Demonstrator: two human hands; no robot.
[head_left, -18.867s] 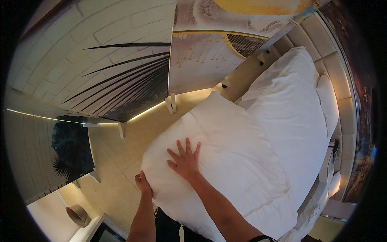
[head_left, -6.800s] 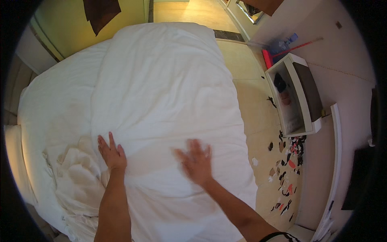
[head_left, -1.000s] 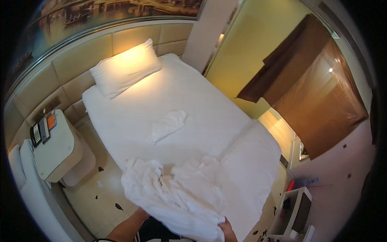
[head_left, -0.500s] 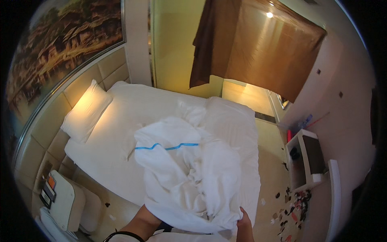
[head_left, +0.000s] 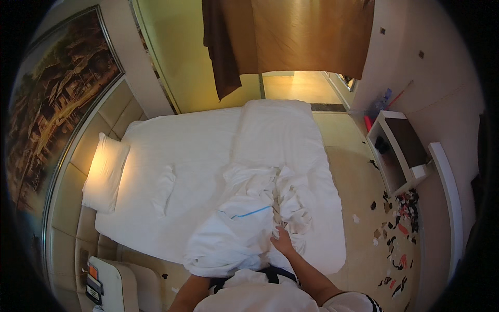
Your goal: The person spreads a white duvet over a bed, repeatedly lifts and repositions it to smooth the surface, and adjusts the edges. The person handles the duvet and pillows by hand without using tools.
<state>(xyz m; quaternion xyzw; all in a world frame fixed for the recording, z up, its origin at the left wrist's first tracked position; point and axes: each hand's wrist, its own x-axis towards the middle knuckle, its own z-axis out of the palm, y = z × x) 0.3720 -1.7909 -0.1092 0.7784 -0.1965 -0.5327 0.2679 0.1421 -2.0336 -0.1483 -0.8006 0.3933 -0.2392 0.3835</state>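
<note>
A crumpled white duvet cover point(head_left: 228, 242) with a thin blue stripe lies bunched along the near side of the bed, against my body. My right hand point(head_left: 282, 241) reaches onto its right part, the fingers closed on a fold of the cloth. From the lower edge my left forearm comes up to the left end of the bundle, where the cloth hides the hand. Under the bundle the bed point(head_left: 182, 135) is spread with a white sheet, and a doubled white layer point(head_left: 280, 132) covers its right end.
A white pillow point(head_left: 105, 173) rests by the padded headboard point(head_left: 117, 112). At lower left stands a bedside table point(head_left: 112, 281). Scraps point(head_left: 397, 244) litter the floor on the right, below a white shelf unit point(head_left: 395, 151). Beyond the bed hangs a brown curtain point(head_left: 312, 36).
The duvet cover has been drawn toward me and bunched lower, baring more of the bed. My right hand has moved from its near right edge up onto the folds. The view has shifted.
</note>
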